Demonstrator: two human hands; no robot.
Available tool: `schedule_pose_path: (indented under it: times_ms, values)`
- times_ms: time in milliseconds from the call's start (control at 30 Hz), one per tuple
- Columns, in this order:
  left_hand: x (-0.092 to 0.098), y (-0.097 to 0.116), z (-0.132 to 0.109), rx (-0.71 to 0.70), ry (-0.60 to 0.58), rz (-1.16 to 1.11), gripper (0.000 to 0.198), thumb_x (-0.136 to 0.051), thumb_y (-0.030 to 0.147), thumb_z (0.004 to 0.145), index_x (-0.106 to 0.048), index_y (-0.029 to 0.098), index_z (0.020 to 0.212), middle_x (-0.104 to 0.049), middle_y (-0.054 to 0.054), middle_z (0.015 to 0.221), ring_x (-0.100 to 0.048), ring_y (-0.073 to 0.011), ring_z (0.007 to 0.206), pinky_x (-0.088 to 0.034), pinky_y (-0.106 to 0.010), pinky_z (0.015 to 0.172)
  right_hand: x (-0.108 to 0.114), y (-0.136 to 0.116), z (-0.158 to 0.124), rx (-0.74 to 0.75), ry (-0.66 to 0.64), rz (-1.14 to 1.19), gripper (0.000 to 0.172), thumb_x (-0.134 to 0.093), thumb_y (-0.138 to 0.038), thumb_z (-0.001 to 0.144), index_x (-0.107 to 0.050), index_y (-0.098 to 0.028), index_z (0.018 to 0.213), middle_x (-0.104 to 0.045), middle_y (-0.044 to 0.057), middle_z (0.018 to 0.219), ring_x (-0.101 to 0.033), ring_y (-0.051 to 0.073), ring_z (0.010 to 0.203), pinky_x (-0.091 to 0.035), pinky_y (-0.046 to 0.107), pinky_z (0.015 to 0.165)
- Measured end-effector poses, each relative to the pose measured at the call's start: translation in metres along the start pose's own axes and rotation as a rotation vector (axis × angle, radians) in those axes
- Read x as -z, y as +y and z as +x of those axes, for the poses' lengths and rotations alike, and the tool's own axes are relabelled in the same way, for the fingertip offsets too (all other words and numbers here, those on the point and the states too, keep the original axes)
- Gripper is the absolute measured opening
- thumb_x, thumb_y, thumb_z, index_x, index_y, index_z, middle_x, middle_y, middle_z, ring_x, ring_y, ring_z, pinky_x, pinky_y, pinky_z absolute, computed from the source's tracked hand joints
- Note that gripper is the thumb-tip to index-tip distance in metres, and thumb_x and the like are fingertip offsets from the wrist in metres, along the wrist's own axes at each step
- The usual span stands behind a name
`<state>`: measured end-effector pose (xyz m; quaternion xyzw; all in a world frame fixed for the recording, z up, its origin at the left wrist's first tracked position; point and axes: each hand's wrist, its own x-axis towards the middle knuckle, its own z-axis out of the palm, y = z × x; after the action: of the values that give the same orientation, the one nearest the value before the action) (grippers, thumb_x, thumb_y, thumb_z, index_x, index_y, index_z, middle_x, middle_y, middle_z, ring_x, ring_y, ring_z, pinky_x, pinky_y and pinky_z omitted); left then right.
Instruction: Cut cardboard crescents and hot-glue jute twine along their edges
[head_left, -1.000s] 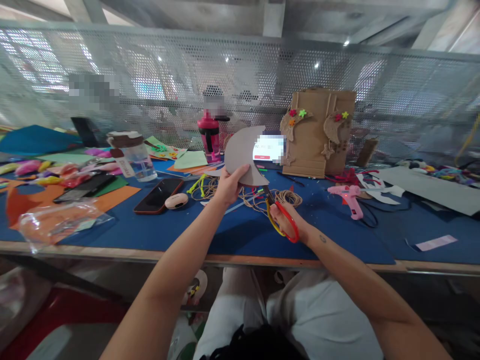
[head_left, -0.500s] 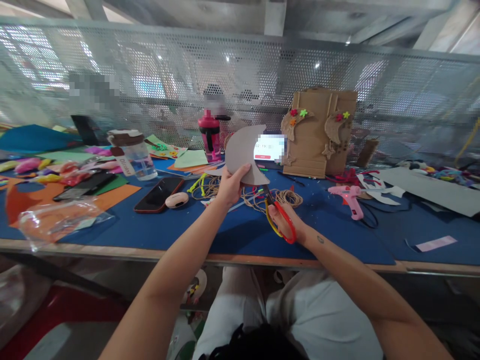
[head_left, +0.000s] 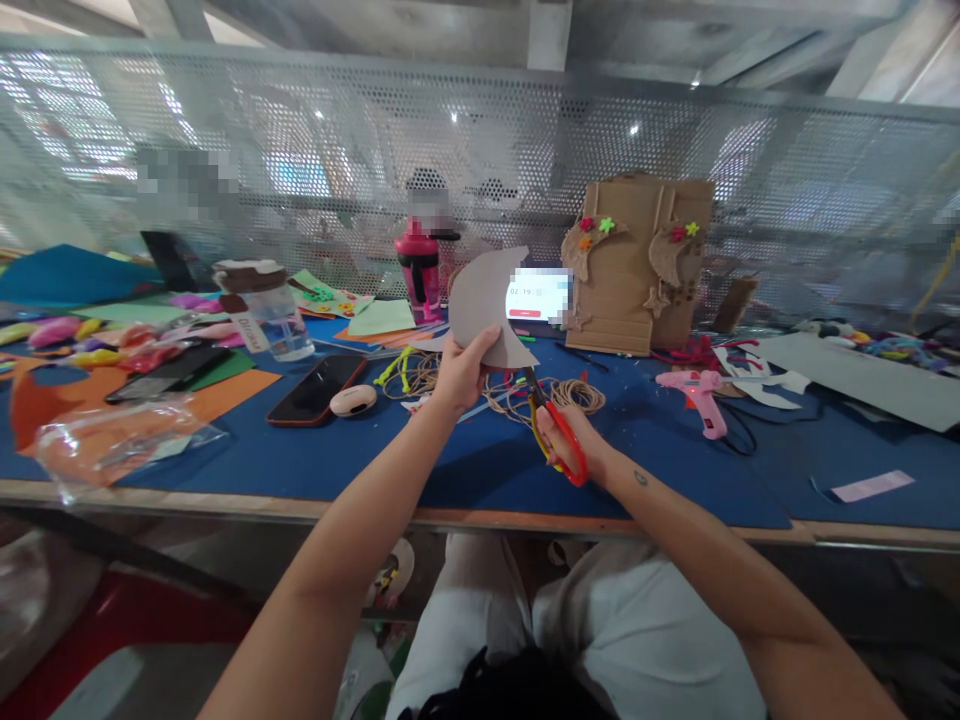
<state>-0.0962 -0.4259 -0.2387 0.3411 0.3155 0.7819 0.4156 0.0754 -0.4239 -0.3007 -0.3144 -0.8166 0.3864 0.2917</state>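
Note:
My left hand (head_left: 466, 372) pinches a grey crescent-shaped piece of card (head_left: 480, 298) near its lower end, thumb on the near face, holding it upright above the table. Red and yellow scissors (head_left: 568, 446) are in my right hand (head_left: 576, 438), fingers wrapped through the handles. The blades point up at the lower right tip of the card, and their ends are hard to make out against it. Behind the card a lit phone screen (head_left: 541, 300) shows a timer. Coils of brown twine (head_left: 577, 397) lie on the table just beyond the scissors.
On the blue table (head_left: 495, 480) are a dark phone (head_left: 319, 390), a beige oval case (head_left: 353, 401) and a water bottle (head_left: 277, 315) to the left. A pink glue gun (head_left: 697, 395) lies right. Behind stand a pink bottle (head_left: 420, 270) and a cardboard panel (head_left: 637, 270) with crescent decorations.
The scissor handles have closed together in my right hand. The card has shifted very slightly left; my left hand keeps its grip.

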Motion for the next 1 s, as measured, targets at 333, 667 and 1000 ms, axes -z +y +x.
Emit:
schedule_pose_path:
  times_ms: [333,667,1000]
  values:
    - [-0.001,0.001,-0.001,0.008,-0.011,0.003,0.044,-0.082,0.031,0.049,-0.062,0.014,0.084,-0.066,-0.006,0.076,-0.063,-0.0171,0.066,-0.057,-0.025,0.055,0.000,0.004,0.001,-0.014,0.022,-0.002,0.047,-0.042,-0.061,0.084,-0.043,-0.020,0.061,-0.049,-0.001,0.052,-0.054,0.013,0.041,-0.044,0.022,0.036]
    - [-0.002,-0.007,-0.006,-0.006,-0.053,0.018,0.039,-0.081,0.031,0.053,-0.065,0.015,0.084,-0.068,-0.006,0.078,-0.065,-0.0176,0.069,-0.056,-0.027,0.060,0.006,-0.009,-0.002,0.003,0.025,0.031,0.047,-0.043,-0.063,0.082,-0.043,-0.020,0.062,-0.049,-0.001,0.049,-0.052,0.013,0.041,-0.045,0.025,0.040]
    - [-0.006,-0.020,-0.012,-0.013,-0.049,0.014,0.039,-0.082,0.033,0.053,-0.067,0.014,0.083,-0.070,-0.006,0.081,-0.065,-0.0171,0.072,-0.055,-0.028,0.069,-0.001,0.000,-0.001,-0.019,0.112,0.085,0.047,-0.035,-0.061,0.087,-0.045,-0.021,0.064,-0.050,0.001,0.052,-0.051,0.014,0.041,-0.044,0.028,0.041]
